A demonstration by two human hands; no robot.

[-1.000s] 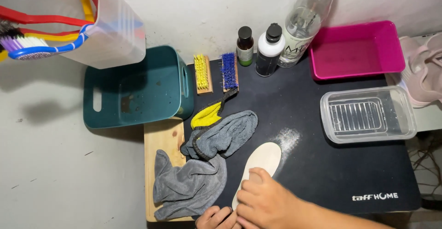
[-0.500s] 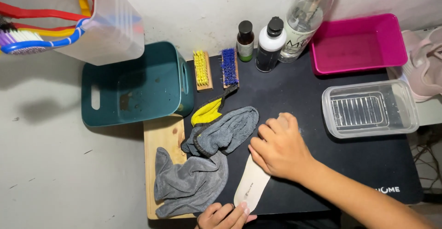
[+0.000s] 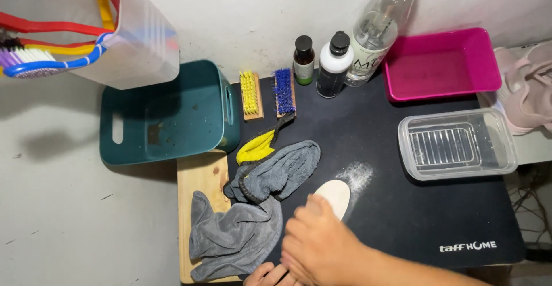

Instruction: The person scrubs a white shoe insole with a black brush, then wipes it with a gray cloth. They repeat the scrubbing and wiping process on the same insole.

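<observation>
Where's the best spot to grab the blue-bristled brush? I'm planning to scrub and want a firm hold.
Grip the blue-bristled brush by the long sides of its wooden block, coming from above. It lies flat on the black mat with bristles up, so fingers should pinch the side edges; the yellow brush sits close on its left.

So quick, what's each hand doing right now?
Right hand: palm down, pressing the pale insole.
Left hand: only fingertips in view at the insole's near end; grip unclear.
</observation>
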